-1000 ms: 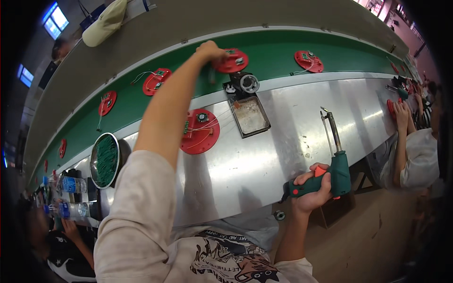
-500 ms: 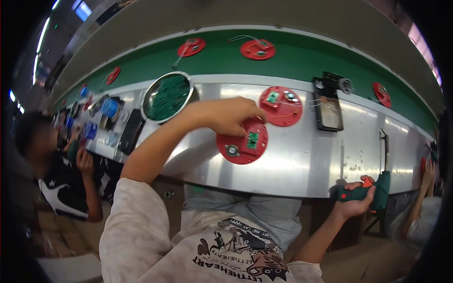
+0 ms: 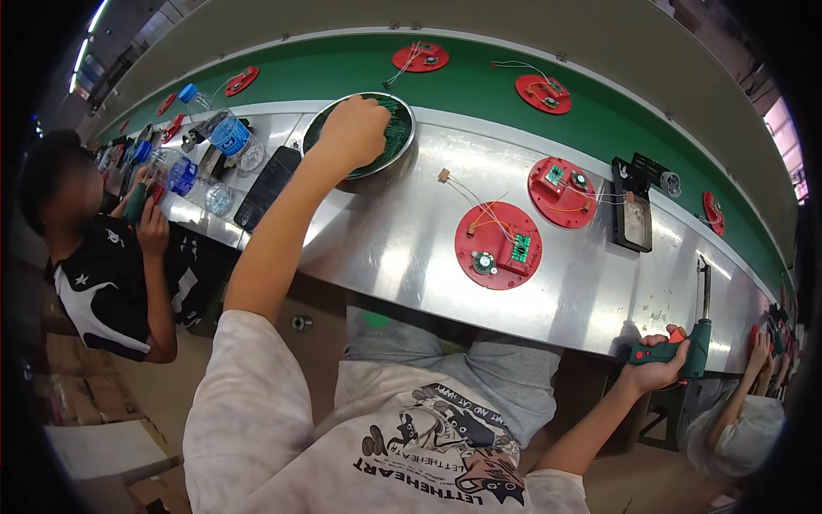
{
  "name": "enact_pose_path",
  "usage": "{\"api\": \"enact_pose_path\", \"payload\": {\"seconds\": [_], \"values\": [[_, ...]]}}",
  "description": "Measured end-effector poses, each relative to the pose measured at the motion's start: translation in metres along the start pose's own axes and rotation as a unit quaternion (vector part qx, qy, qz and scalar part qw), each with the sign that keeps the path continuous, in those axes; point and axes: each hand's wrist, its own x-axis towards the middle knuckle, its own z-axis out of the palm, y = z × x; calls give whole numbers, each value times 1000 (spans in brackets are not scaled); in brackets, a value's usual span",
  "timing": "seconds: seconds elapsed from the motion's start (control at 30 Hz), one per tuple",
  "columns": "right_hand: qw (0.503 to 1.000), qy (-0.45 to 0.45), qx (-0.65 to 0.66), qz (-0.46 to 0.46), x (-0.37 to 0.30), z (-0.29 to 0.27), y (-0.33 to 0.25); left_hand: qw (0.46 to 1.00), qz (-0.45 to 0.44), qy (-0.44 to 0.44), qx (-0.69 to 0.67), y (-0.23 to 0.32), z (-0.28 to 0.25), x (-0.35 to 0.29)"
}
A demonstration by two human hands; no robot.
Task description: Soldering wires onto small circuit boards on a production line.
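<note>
My left hand [image 3: 353, 130] is over a round metal bowl [image 3: 410, 147] filled with thin dark-green wire-like pieces [image 3: 397, 128]. Its fingers curl down toward the pieces, and the fingertips are hidden. At the right, near the bench's front edge, my right hand [image 3: 658, 368] grips a green soldering gun [image 3: 698, 347] with an orange-red trigger, its tip pointing up and away. A red round plate [image 3: 479, 253] with a small green circuit board, a round metal part and loose thin wires lies before me. Behind it to the right rests a second red plate [image 3: 556, 211] with similar parts.
A black tray-like holder [image 3: 631, 224] stands at the right. Further red plates [image 3: 421, 57] lie on the green strip [image 3: 479, 64] behind. Water bottles [image 3: 231, 137] and a dark phone [image 3: 268, 186] sit left of the bowl. People work on both sides.
My left hand has left the nearer red plate and moved left to the bowl. That plate now lies uncovered. My right hand still holds the soldering gun; the view has shifted.
</note>
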Motion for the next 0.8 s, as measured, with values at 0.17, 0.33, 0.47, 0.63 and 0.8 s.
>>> {"api": "enact_pose_path", "payload": {"seconds": [0.17, 0.33, 0.47, 0.63, 0.8], "values": [[1000, 2, -5, 5, -2, 4, -3, 990, -6, 29, -134, -8, 0, -1], [1000, -6, 4, 11, 1, 3, -2, 972, 13, 121, -200, -23, 0, 3], [1000, -13, 0, 11, 1, 2, -4, 957, -6, 118, -264, -24, -5, 7], [998, -61, 12, 0, 1, -2, -3, 893, 2, 245, -376, -22, -8, 4], [982, -190, 26, -2, -4, -17, -3, 836, 23, 207, -508, 19, -27, -11]]}}
